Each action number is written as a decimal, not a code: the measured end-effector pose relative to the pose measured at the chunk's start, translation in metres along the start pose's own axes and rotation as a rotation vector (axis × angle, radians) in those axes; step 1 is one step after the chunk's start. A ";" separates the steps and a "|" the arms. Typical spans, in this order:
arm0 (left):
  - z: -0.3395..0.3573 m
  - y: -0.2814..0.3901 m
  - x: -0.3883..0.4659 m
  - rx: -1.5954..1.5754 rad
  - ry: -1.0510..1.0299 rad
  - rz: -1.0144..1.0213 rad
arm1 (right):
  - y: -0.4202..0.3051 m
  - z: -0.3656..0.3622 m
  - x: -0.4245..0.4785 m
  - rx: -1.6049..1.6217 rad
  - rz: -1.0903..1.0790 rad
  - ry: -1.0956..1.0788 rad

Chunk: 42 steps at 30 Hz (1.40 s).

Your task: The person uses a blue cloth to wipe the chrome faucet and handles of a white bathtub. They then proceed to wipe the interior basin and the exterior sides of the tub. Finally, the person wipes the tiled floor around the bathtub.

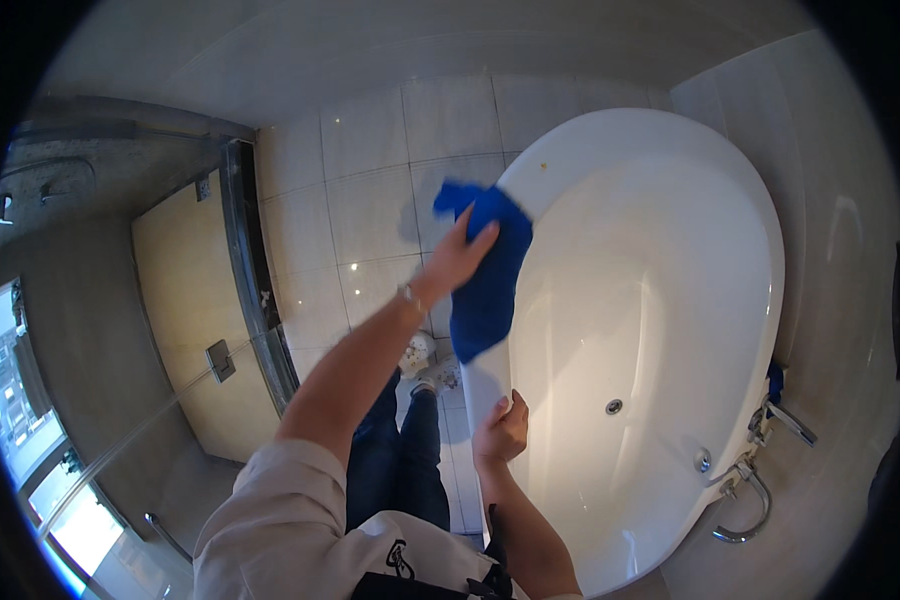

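Note:
My left hand (461,251) holds a blue cloth (487,285) over the near rim of a white bathtub (645,300). The cloth hangs spread out along the rim, one end sticking out over the floor side. Lower down, my right hand (502,431) rests at the same rim, its fingers curled; whether something small lies within them cannot be told. A small yellowish spot (544,166) shows on the rim beyond the cloth. Inside the tub are a round drain (614,406) and an overflow fitting (703,459).
A chrome faucet (750,517) and a lever handle (791,424) stand on the tub's far side, with a second blue cloth (775,381) beside them. To the left, a glass panel with a metal hinge (220,361) borders a shower area. My feet stand on floor tiles (367,217) by the tub.

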<state>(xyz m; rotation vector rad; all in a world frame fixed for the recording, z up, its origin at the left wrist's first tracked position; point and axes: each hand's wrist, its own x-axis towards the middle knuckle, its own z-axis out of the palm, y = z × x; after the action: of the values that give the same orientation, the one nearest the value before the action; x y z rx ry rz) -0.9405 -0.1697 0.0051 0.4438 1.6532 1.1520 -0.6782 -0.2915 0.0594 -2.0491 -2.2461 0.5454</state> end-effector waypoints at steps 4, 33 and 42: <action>-0.003 0.009 0.062 -0.411 -0.140 -0.384 | 0.003 0.001 -0.001 0.057 0.018 -0.019; 0.063 0.057 -0.036 1.036 0.458 0.182 | 0.009 -0.008 0.000 0.113 0.118 -0.196; 0.081 0.106 0.031 1.355 0.260 0.310 | -0.101 0.009 0.120 0.619 0.053 -0.177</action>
<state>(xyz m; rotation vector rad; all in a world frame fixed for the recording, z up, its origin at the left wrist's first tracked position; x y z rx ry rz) -0.9070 -0.0589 0.0776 1.4588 2.4947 0.0915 -0.7912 -0.1825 0.0570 -1.7845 -1.7745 1.2780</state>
